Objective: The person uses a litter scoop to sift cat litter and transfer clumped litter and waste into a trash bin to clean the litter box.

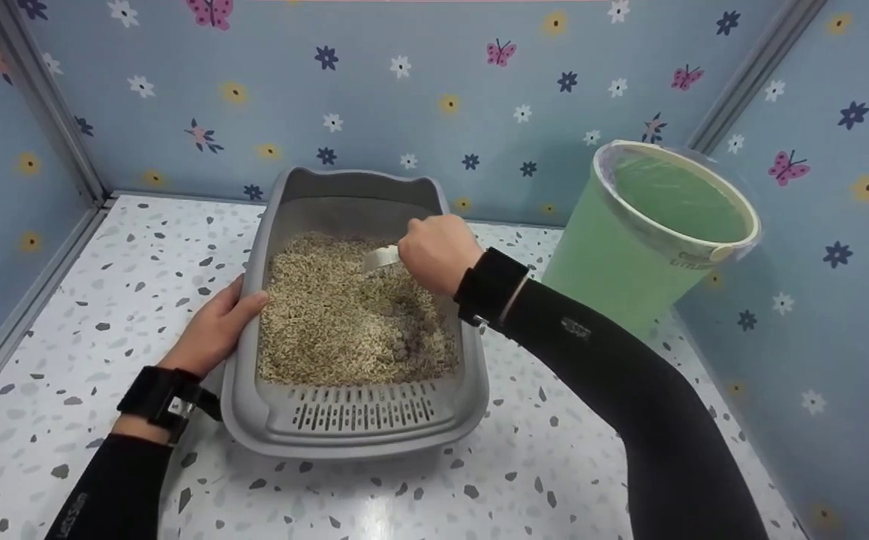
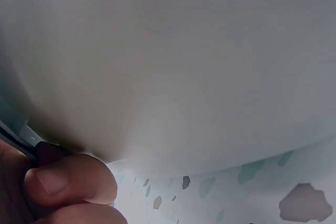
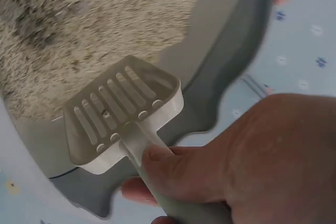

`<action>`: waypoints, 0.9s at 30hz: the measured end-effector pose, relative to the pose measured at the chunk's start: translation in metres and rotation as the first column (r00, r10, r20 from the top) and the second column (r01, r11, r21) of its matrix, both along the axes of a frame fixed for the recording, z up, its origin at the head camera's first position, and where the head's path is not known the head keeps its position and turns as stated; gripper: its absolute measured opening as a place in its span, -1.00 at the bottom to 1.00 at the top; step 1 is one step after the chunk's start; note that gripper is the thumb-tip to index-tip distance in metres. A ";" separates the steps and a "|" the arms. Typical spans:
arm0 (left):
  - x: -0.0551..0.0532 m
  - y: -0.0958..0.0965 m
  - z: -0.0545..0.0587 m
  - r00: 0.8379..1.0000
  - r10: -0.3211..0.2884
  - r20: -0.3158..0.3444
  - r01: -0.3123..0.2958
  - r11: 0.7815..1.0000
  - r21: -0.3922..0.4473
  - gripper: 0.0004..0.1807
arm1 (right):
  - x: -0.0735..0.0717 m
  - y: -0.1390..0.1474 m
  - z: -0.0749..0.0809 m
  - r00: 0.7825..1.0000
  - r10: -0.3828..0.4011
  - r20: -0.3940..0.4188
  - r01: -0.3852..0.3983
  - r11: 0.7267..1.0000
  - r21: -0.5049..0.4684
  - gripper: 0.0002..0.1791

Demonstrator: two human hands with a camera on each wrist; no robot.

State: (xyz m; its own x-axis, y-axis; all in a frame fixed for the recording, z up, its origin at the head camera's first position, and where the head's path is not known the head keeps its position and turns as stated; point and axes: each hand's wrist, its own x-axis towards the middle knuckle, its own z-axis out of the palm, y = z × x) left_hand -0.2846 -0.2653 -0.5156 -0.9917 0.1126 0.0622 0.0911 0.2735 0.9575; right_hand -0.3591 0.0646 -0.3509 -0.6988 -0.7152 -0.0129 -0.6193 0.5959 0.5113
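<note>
A grey litter box (image 1: 352,444) full of pale, grainy litter (image 1: 314,322) stands on the speckled floor. My left hand (image 1: 213,330) grips its left side, thumb over the rim; in the left wrist view its curled fingers (image 2: 79,179) show beside the box's outer wall (image 2: 184,87). Over the right half of the litter, my right hand (image 1: 440,255) holds a litter scoop (image 3: 123,114) by the handle, thumb along it. The slotted scoop head carries one small crumb. A darker, clumpy patch (image 1: 413,341) lies in the litter's near right part.
To the right stands a green bin (image 1: 599,262) lined with a clear bag folded over its cream rim. Blue flowered walls (image 1: 374,97) close in the back and both sides. Slots pierce the box's near ledge (image 1: 363,409).
</note>
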 end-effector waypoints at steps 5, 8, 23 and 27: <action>0.000 0.004 -0.001 1.000 -0.022 0.003 0.022 1.000 0.023 -0.14 | -0.013 -0.006 -0.012 1.000 -0.009 -0.006 0.009 0.999 0.048 -0.50; 0.000 0.004 0.000 0.999 -0.032 0.005 0.032 0.999 0.017 -0.13 | -0.013 -0.006 -0.012 1.000 0.000 0.003 -0.001 0.997 0.077 -0.45; 0.001 -0.001 0.003 0.999 -0.035 0.008 0.034 0.998 0.061 -0.16 | -0.009 -0.023 0.029 0.945 -0.126 0.302 0.065 0.977 0.205 -0.52; 0.000 0.001 0.002 0.999 -0.037 0.011 0.036 0.997 0.061 -0.15 | -0.023 -0.028 0.036 0.859 -0.289 0.424 0.167 0.939 0.302 -0.57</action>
State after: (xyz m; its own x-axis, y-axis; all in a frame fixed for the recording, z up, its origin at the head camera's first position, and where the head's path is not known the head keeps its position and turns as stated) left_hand -0.2842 -0.2644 -0.5138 -0.9878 0.1449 0.0577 0.0879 0.2113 0.9735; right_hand -0.3822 0.0369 -0.3147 -0.7130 -0.4668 -0.5233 -0.6802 0.6417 0.3544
